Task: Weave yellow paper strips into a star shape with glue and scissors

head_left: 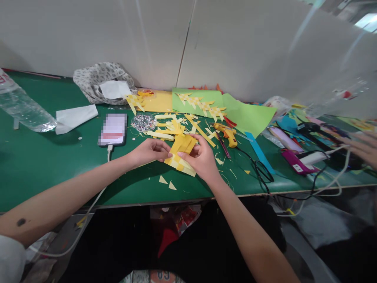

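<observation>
The right hand has a narrow grip on the weave, thumb on the near face and fingers behind its right side. The left hand pinches the left edge of the weave, fingers curled. The weave, checked in deep and pale yellow, is at the centre of the frame, tilted, its loose deep-yellow ends fanning toward the top.

Just below it, pale triangles lie on the green surface. Just above it, yellow strips are heaped, with sequins beside them to the left. Right of the heap are a dark red pen-like tool, a yellow glue gun with its black cord, and a blue strip slanting down to the right.

Left of centre lies a phone, a white cable plugged into its lower end. Above centre, a row of checked cutouts rests on a green sheet. Toward the upper left is a spotted cloth; a bottle lies at the left edge. At the right edge, another person's hand is blurred.
</observation>
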